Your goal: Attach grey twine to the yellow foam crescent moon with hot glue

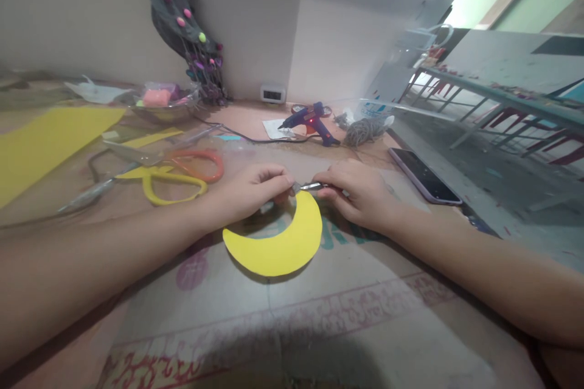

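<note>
Left fingers (277, 185) seemingly pinch the yellow crescent (278, 252); right fingers (335, 179) grip a metal tool (312, 186), likely working the crescent's tip, needing steadiness.

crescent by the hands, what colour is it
The crescent is plain bright yellow; it shows in the head view, the only one.

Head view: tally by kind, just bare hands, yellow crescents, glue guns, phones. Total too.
Bare hands: 2 (left hand, right hand)
Yellow crescent: 1
Glue gun: 1
Phone: 1
Total: 5
</note>
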{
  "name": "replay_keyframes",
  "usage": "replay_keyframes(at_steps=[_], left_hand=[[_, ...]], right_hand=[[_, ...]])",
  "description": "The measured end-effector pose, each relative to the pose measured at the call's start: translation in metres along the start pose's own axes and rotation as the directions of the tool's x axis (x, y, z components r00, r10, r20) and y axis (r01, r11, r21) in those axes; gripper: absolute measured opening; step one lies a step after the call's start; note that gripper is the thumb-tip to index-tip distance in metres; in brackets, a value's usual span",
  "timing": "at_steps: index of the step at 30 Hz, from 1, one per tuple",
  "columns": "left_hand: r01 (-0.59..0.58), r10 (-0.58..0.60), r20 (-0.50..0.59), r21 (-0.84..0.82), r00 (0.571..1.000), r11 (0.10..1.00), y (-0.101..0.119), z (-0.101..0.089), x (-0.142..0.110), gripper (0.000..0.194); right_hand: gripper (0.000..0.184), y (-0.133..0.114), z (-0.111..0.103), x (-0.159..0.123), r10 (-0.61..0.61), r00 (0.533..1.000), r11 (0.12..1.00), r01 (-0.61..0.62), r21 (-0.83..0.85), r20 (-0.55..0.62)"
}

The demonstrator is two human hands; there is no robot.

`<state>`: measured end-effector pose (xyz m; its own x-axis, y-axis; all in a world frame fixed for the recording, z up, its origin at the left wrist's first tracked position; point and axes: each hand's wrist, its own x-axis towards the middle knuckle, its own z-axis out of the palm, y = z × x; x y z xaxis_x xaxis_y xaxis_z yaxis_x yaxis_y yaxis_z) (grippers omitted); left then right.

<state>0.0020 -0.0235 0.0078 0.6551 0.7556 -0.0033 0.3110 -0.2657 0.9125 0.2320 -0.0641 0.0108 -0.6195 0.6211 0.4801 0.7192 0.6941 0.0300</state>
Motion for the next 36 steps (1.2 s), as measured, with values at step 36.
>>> replay_keyframes(at_steps=[36], left_hand=[[-0.138,0.146,-0.058,0.126,0.988,0.982,-0.0051,-0.0001,0.0032,0.042]], right_hand=[[0.021,-0.0064,0.0046,0.0,0.259,0.95,0.853,-0.31,0.42,0.176]])
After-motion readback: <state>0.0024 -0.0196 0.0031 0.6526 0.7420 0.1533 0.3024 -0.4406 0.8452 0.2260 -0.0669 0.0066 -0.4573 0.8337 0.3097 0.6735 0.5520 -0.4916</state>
